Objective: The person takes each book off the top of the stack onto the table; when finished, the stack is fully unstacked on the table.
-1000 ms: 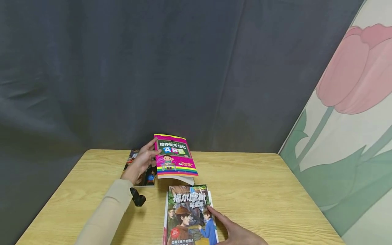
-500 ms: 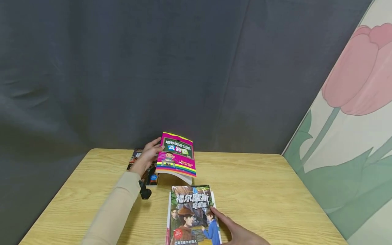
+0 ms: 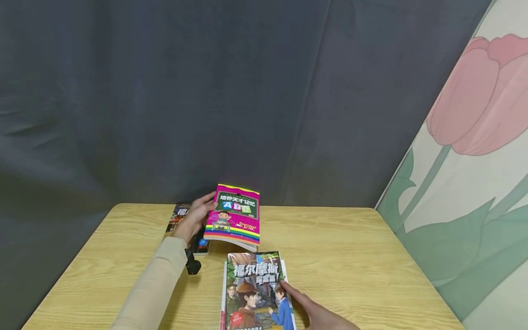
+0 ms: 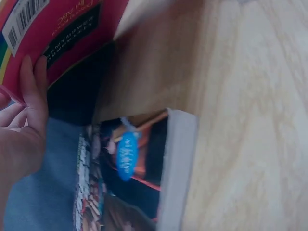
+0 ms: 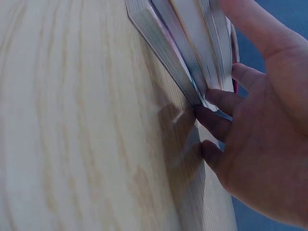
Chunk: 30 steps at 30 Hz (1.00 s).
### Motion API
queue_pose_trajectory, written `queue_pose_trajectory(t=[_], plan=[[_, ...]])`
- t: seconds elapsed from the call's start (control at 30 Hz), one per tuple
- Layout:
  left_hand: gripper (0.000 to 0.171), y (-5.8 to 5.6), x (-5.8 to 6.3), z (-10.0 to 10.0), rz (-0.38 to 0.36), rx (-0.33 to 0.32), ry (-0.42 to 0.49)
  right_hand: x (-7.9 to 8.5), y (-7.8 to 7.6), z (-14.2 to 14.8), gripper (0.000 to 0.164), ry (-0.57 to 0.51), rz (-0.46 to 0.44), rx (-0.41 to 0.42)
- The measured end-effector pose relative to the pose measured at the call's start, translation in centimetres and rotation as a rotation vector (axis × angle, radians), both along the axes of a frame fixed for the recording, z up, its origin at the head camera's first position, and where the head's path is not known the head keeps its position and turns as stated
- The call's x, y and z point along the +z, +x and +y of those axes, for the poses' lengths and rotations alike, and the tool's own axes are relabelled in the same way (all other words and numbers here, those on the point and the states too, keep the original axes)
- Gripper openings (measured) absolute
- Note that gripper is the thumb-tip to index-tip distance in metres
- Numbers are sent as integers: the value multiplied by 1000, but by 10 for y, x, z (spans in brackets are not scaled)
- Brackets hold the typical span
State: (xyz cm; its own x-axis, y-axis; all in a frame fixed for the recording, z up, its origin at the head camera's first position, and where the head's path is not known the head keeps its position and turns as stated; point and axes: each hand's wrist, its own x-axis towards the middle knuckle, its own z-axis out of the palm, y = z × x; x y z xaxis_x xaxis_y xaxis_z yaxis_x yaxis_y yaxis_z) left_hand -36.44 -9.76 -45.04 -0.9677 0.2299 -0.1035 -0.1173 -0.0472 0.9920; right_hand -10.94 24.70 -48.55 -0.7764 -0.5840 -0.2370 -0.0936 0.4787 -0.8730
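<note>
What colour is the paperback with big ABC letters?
The rectangular ABC paperback is mainly pink, with multicoloured stripes near the bottom, clearest in the head view.

I have the ABC book (image 3: pixel 236 217) right of the left fingers (image 4: pixel 32 86), above the counter (image 3: pixel 350 261). A second book (image 4: pixel 134 159) lies on the counter below and left of them. Nearer me, the book stack (image 3: pixel 255 295) sits just left of the right fingers (image 5: pixel 216 123). A curtain (image 3: pixel 247 91) hangs beyond both; a wall (image 3: pixel 486 151) stands farther right.

Light wood-grain table (image 3: pixel 350 256) sits before a dark blue-grey curtain (image 3: pixel 231 101), pale wall (image 3: pixel 466 183) at right carries a pink tulip (image 3: pixel 466 101).
</note>
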Motion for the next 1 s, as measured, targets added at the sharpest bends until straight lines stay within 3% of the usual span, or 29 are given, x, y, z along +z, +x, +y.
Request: queue_pose_trajectory(t=[0.1,0.37,0.57,0.7,0.83,0.93,1.0], plan=[[58,1,-4,2,0,-5,-34,2,1,-1,96,-3,1,-2],[57,5,-20,4,43,-7,-233,5,5,-8,95,-2,-48,-57],[57,10,-25,7,37,25,-295,7,5,-10,95,-2,-80,-93],[58,11,-28,12,47,49,-386,6,4,-11,94,-3,-78,-94],[60,14,-23,19,120,55,-492,6,1,-12,93,-23,-96,-90],[59,19,-17,27,201,54,-623,7,1,-14,93,-13,-111,-110],[60,23,-13,32,213,45,-717,8,1,-14,93,4,-111,-122]])
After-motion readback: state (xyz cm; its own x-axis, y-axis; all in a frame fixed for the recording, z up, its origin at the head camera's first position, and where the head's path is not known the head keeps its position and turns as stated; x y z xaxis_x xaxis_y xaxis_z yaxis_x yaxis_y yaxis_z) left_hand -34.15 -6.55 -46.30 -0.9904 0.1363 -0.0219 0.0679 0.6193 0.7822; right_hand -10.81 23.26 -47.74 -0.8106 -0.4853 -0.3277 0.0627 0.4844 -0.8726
